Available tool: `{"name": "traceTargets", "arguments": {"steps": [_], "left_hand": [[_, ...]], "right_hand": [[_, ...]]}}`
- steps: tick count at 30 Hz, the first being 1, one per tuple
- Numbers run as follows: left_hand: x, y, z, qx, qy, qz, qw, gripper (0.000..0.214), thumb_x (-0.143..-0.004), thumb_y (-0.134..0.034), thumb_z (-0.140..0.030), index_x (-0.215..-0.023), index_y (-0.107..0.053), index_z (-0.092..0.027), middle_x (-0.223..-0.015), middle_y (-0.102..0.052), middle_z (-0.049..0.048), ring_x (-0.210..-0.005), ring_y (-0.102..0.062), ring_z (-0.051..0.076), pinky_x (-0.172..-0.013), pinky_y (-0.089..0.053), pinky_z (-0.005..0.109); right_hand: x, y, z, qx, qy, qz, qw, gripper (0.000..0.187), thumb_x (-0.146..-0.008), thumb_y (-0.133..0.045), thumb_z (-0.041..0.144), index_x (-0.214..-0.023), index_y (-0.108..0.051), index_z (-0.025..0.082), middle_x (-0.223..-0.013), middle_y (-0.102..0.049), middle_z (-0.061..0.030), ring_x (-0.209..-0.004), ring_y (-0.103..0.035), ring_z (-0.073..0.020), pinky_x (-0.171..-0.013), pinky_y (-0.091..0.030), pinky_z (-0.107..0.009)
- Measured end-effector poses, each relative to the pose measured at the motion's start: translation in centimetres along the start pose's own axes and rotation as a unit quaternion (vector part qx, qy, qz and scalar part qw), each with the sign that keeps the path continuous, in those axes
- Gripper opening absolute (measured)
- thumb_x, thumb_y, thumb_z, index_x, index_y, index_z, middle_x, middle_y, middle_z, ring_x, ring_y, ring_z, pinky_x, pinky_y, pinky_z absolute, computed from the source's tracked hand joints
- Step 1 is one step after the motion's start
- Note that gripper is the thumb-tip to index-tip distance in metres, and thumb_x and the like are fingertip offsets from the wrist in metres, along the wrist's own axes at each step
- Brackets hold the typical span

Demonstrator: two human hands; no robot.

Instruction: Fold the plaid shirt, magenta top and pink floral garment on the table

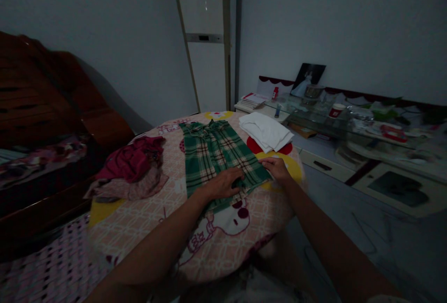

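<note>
A green plaid shirt (216, 149) lies flattened on the round table, its collar end away from me. My left hand (225, 183) rests on the lower part of the shirt, with thumb and fingers apart and green cloth showing between them. At the shirt's lower right edge, my right hand (275, 168) pinches the fabric between thumb and fingers. A folded white cloth (266, 131) sits just beyond my right hand. Off to the left is a crumpled heap of dark pink clothing (131, 158) with a paler pink garment (139, 184) under it.
A patterned pink tablecloth (139, 228) covers the table. Along the right wall runs a glass-topped cabinet (324, 156) bearing a paper cup (337, 110), a photo (307, 79) and clutter. Wooden seating (70, 93) is at left; a tall white appliance (206, 70) stands behind.
</note>
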State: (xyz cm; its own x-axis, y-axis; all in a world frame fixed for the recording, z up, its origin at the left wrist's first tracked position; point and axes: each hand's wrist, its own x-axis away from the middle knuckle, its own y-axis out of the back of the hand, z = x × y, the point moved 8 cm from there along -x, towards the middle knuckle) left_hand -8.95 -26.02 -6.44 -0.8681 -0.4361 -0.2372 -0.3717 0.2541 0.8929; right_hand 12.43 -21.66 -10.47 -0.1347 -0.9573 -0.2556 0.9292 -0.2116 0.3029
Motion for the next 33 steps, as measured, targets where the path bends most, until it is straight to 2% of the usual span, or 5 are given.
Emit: {"name": "traceTargets", "arguments": {"steps": [8,14,19,23,33], "left_hand": [[-0.6,-0.5,0.8,-0.025,0.019,-0.064,0.997,0.036,-0.08,-0.041,0.0,-0.106,-0.061,-0.017,-0.108,-0.065,0.0095,-0.105,-0.059,0.02,-0.093,-0.048,0.034],[-0.8,0.6,3.2,0.024,0.111,-0.129,0.985,0.016,-0.092,-0.049,-0.023,-0.084,-0.062,-0.017,-0.083,-0.065,0.0048,-0.081,-0.06,0.018,-0.077,-0.048,0.029],[-0.7,1.5,3.6,0.073,0.135,-0.169,0.974,0.02,-0.093,-0.049,-0.027,-0.079,-0.06,-0.017,-0.073,-0.062,0.0013,-0.072,-0.057,0.016,-0.072,-0.046,0.027],[-0.3,2.1,3.3,0.086,0.135,-0.196,0.967,0.012,-0.09,-0.053,-0.026,-0.088,-0.062,-0.018,-0.078,-0.065,0.0015,-0.073,-0.058,0.016,-0.073,-0.047,0.027],[-0.3,0.0,0.2,-0.081,0.031,-0.079,0.993,0.018,-0.084,-0.052,-0.015,-0.098,-0.062,-0.019,-0.099,-0.067,0.0077,-0.097,-0.061,0.022,-0.086,-0.049,0.033]], "right_hand": [[1.7,0.0,1.0,0.022,0.013,-0.013,1.0,0.026,-0.074,-0.065,0.036,-0.087,-0.079,0.02,-0.091,-0.078,-0.0066,-0.085,-0.072,-0.0239,-0.08,-0.056,-0.039],[3.2,-1.7,3.3,0.077,0.089,0.027,0.993,0.03,-0.081,-0.065,0.043,-0.093,-0.078,0.019,-0.098,-0.077,-0.0086,-0.094,-0.071,-0.025,-0.087,-0.055,-0.041],[4.7,-4.4,4.9,0.249,0.215,0.049,0.943,0.037,-0.073,-0.078,0.038,-0.106,-0.075,0.021,-0.114,-0.073,-0.0122,-0.114,-0.064,-0.0298,-0.105,-0.042,-0.052],[4.8,-4.9,3.9,0.358,0.229,0.03,0.905,0.03,-0.08,-0.065,0.024,-0.109,-0.073,0.021,-0.119,-0.07,-0.0128,-0.117,-0.059,-0.0295,-0.111,-0.033,-0.056],[5.1,-1.3,1.8,0.412,0.193,-0.062,0.888,0.043,-0.077,-0.044,0.014,-0.11,-0.072,0.019,-0.121,-0.069,-0.0118,-0.117,-0.058,-0.0264,-0.111,-0.036,-0.047]]}}
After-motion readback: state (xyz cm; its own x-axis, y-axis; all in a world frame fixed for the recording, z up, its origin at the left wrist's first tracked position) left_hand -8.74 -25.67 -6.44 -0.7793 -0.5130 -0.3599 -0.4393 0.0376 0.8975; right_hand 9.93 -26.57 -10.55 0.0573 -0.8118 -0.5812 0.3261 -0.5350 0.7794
